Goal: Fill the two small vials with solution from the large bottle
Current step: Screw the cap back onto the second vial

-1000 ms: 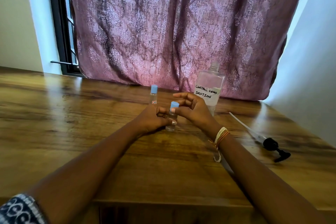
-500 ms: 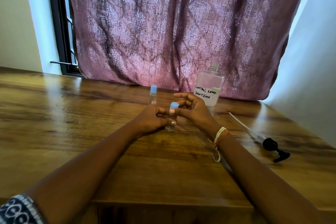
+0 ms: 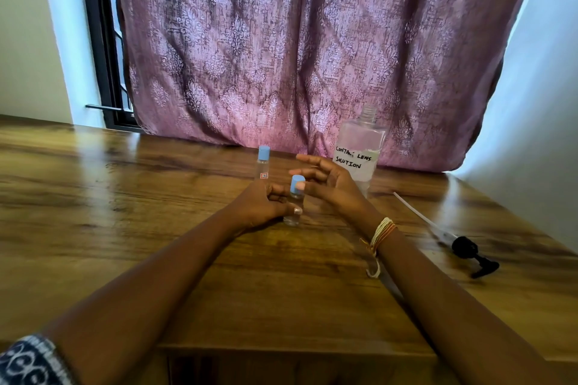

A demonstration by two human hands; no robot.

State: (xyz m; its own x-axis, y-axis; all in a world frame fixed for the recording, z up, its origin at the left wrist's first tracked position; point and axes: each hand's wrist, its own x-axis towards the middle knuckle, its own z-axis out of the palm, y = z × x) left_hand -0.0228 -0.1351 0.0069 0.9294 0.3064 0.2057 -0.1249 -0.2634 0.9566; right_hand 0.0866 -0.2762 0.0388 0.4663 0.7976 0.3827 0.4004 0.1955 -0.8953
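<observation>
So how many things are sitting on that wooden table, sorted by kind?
Small vials with blue caps: 2, near vial and far vial
Large clear bottle: 1
Black pump head with tube: 1
Total: 4

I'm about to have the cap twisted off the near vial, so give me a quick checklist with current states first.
1. Near vial upright on the table: ok.
2. Left hand grips the vial's body: ok.
3. Right hand pinches the blue cap: not ok; a fingertip touches it, the other fingers are spread.
4. Large bottle uncapped and ready to pour: ok; its neck is open and its pump lies on the table.
5. Far vial opened: not ok; cap is on.
6. Liquid level in the near vial: cannot tell.
</observation>
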